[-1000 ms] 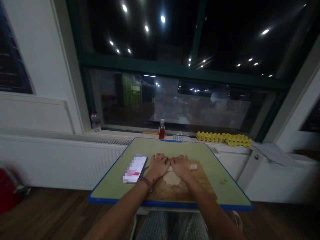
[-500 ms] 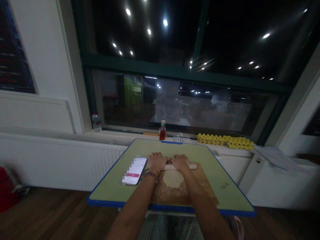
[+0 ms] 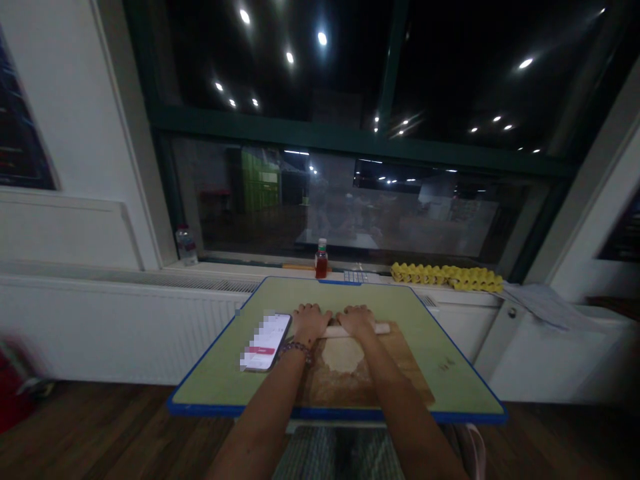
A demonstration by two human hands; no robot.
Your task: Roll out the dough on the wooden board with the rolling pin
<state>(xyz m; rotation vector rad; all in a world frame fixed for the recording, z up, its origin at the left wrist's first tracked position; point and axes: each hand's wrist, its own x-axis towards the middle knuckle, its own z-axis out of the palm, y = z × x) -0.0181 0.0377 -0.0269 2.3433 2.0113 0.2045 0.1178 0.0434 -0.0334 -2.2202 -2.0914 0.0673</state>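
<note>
The dark window (image 3: 340, 137) spreads across the far side at 12 o'clock, lights showing in its glass. Below it, a white radiator (image 3: 125, 327) runs out toward 9 o'clock. The green table (image 3: 210, 380), edged in blue, stands in front of the person, and the wooden board (image 3: 406, 367) lies on its near half, white dust smeared over the wood.

A yellow, bumpy tray (image 3: 445, 276) sits on the sill toward 1 o'clock from the board. The rolling pin (image 3: 337, 331) lies across the far part of the board, just at the dough's 12 o'clock edge. Its long axis runs nearly 9 to 3 o'clock; the bare right end points to 3, a shade toward 2, while the left hand hides the other end.

The left hand (image 3: 311, 321) lies palm down over the pin's 9 o'clock part, mostly open, fingers reaching past it toward 12. The right hand (image 3: 356, 321) matches it nearer the middle, also mostly open, with the pin's end showing beyond it. Both thumbs point inward, near each other.

The flat, roughly round dough (image 3: 343, 355), ragged at its rim, lies between the forearms. A lit phone (image 3: 277, 333) rests beside the left wrist, toward 9 o'clock, and a beaded bracelet (image 3: 296, 348) circles that wrist.
</note>
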